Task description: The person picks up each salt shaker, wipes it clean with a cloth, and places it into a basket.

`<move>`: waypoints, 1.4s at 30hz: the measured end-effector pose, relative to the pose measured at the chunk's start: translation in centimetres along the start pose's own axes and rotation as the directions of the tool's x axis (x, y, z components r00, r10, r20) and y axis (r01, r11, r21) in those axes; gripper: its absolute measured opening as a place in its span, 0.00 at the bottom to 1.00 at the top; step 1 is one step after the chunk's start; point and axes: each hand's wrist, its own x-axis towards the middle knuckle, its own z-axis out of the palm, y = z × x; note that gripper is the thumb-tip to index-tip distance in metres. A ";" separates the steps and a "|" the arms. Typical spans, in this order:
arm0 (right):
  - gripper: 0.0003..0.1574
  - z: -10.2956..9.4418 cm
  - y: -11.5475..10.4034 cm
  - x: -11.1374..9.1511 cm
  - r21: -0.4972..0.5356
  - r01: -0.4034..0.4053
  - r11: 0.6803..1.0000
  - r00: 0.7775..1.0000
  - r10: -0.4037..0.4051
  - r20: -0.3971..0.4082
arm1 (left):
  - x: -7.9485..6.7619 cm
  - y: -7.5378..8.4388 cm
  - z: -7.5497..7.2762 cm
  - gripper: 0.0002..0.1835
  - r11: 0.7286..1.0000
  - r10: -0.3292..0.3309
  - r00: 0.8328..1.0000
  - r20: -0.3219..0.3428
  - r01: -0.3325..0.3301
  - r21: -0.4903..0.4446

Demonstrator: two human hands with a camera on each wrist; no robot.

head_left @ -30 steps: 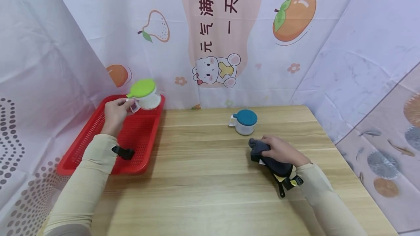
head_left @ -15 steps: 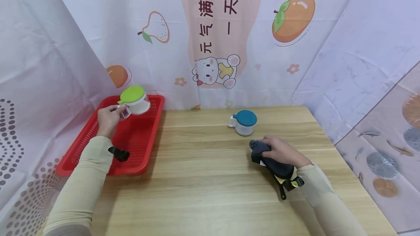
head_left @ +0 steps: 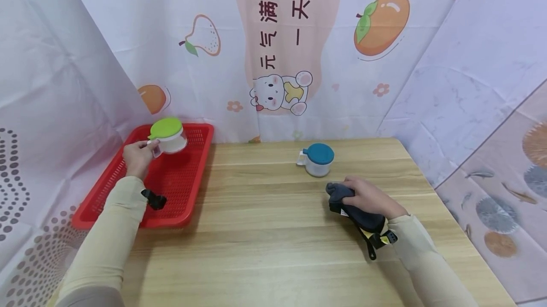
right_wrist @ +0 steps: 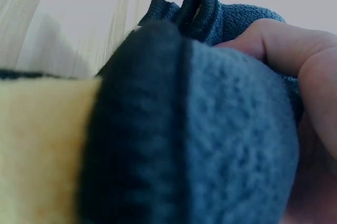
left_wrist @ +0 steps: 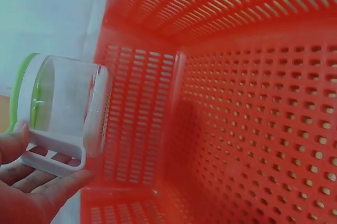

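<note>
In the head view my left hand (head_left: 137, 160) pinches the white handle of a clear seasoning jar with a green lid (head_left: 167, 135). The jar is upright over the far end of a red plastic basket (head_left: 194, 193). The left wrist view shows the jar (left_wrist: 66, 95) beside the basket's slotted wall; whether its base touches the basket I cannot tell. On the right, my right hand (head_left: 371, 197) grips a bunched dark grey plush cloth (head_left: 339, 192) with black edging, a yellow underside and a hanging loop. The right wrist view shows the cloth (right_wrist: 237, 124) up close.
A similar jar with a blue lid (head_left: 320, 154) stands on the wooden table (head_left: 256, 231), just beyond my right hand. Behind the table hangs a printed curtain (head_left: 205, 74).
My left hand has moved the green-lidded jar to the left and lower over the basket. The right hand with the cloth has barely moved.
</note>
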 end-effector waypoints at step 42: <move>0.03 0.1 1.3 -0.6 0.056 -0.053 0.997 0.999 0.054 -0.006 | 3.0 -5.4 0.2 0.15 0.972 -0.212 0.977 -0.005 0.211 -0.099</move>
